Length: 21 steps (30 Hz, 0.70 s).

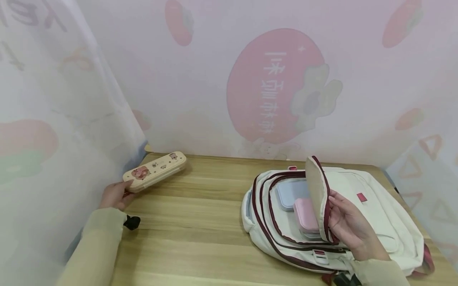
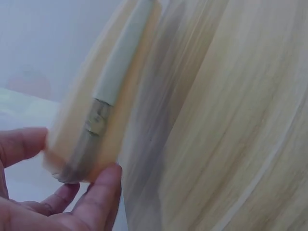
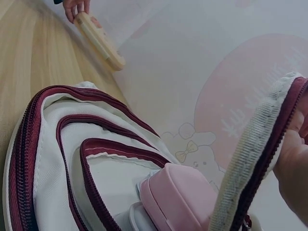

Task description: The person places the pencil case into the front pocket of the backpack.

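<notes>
My left hand [image 1: 115, 195] grips one end of a cream pencil case [image 1: 155, 171] printed with small cartoon figures, at the table's far left. In the left wrist view the thumb and fingertips pinch the end of the case [image 2: 108, 96], whose side with a clasp faces the camera. On the right a white backpack [image 1: 386, 214] with dark red zips lies flat. My right hand [image 1: 352, 224] holds up its front pocket flap [image 1: 318, 194] by the zipped edge. Inside the opened pocket lie a pink case [image 1: 306, 214] and a light blue case [image 1: 290, 194].
The wooden table [image 1: 193, 238] carries everything. Curtains printed with strawberries [image 1: 179, 24] hang behind it and on both sides. A buckle [image 1: 321, 256] and strap lie along the backpack's near side.
</notes>
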Tool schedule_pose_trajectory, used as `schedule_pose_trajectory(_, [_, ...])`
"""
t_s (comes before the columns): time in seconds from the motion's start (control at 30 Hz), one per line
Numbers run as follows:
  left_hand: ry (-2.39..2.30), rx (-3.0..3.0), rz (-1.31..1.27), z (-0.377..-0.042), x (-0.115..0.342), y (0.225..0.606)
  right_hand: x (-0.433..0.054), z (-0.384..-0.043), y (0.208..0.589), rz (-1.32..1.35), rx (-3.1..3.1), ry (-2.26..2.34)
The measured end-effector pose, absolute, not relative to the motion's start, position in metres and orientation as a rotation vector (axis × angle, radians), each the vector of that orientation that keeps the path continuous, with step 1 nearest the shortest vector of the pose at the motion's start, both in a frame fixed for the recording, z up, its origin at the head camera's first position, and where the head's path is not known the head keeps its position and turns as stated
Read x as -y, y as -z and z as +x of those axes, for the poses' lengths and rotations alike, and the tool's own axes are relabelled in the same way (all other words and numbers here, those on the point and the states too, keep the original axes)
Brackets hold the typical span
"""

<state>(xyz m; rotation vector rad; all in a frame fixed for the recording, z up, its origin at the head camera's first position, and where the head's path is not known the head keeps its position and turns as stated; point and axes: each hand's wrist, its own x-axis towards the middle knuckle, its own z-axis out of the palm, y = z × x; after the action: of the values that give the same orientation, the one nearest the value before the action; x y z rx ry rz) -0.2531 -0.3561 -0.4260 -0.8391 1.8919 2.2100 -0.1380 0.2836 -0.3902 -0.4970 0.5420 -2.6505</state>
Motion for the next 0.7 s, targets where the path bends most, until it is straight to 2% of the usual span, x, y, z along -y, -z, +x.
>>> schedule_pose_trajectory(0.17, [-2.294, -1.807, -0.845, -0.255, 0.361, 0.430, -0.284, -0.139, 0.392, -0.500, -0.543, 2.652])
schedule_pose_trajectory(0.47, [-2.275, -1.802, -0.708, -0.262, 0.358, 0.433, -0.284, -0.139, 0.392, -0.493, -0.533, 2.658])
schedule_pose_trajectory(0.7, [-2.271, -1.793, -0.731, -0.266, 0.349, 0.428, -0.284, -0.139, 0.392, -0.487, -0.538, 2.664])
